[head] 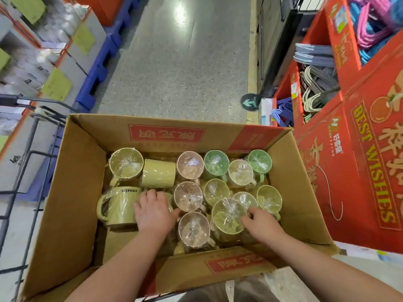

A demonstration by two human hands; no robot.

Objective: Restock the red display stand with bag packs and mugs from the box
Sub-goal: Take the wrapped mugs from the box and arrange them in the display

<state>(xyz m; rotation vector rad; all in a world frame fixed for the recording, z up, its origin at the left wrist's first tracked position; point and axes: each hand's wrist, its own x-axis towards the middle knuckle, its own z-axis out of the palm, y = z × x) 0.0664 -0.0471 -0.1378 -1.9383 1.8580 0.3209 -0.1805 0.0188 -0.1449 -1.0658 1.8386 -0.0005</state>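
Open brown cardboard box [72, 192] is viewed from above, low and central, flaps folded outward, with a red printed label on the 12 o'clock flap. Ceramic mugs [216, 162] wrapped in clear film are packed inside: pale yellow, pink and green, most upright with the film gathered over the mouths. A large pale yellow mug [117, 208] with dark lettering is laid on its side at the box's 9 o'clock, handle toward the box wall. The left hand [152, 212] is laid against the 3 o'clock side of that yellow mug. Its fingers are curled downward with the tips hidden, and the thumb is stretched to the rim of an upright pink mug [188, 196]; whether anything is gripped cannot be told. The right hand [259, 223] is placed at the box's 4 o'clock, fingers bent and narrowly pinched on the rim of an upright yellow-green mug [229, 214]. A red display stand [370, 171] of printed cardboard, lettered "BEST WISHES" in gold, is set just beside the box at 3 o'clock. Bundled looped handles [316, 88] in grey and cream are stacked in its open compartments at 1 o'clock. A black metal cart frame [28, 171] is noted at 9 o'clock and blue plastic pallets [98, 68] at 10 o'clock. A round green arrow sticker [249, 102] is seen on the speckled grey floor [174, 62] at 12 o'clock.
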